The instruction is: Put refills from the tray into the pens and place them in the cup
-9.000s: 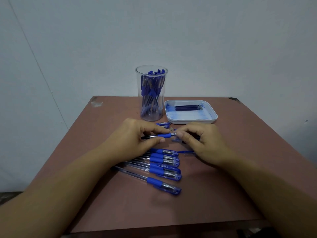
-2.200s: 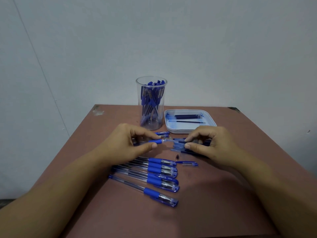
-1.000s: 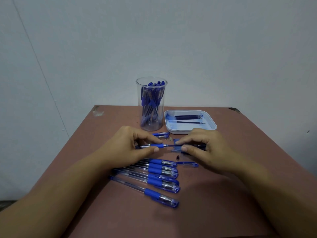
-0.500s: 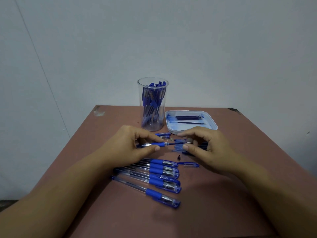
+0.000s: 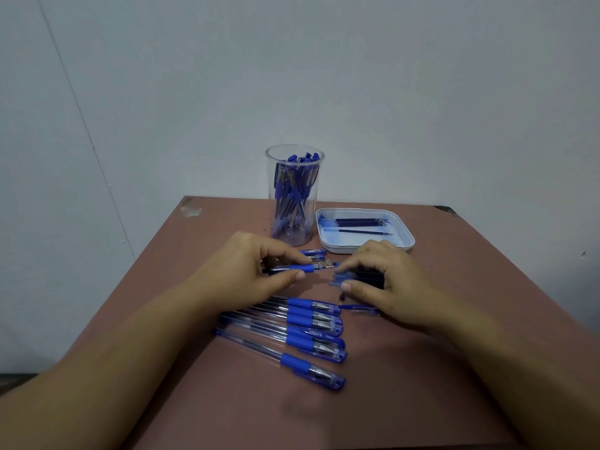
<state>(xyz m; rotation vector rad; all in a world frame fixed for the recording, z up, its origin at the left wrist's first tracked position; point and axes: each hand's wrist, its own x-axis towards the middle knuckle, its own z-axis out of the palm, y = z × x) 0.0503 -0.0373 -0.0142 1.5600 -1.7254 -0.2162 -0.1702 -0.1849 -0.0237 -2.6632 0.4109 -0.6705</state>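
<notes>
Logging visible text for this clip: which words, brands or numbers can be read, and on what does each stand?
"KREATI": on one pen in the row lying on the table.
Small print just after that word: too blurred to read.
Held pen in the left hand, capped pens in the cup, refills in the tray: no print legible.

On a reddish-brown table [image 5: 373, 414] we see a clear cup [image 5: 293, 222] crowded with blue-capped pens [image 5: 293, 186]. Right of the cup, a white tray [image 5: 408, 239] holds dark navy refills [image 5: 357, 221]. Before the cup lie clear pens [image 5: 300, 339] with blue grips, one lettered in white.
</notes>
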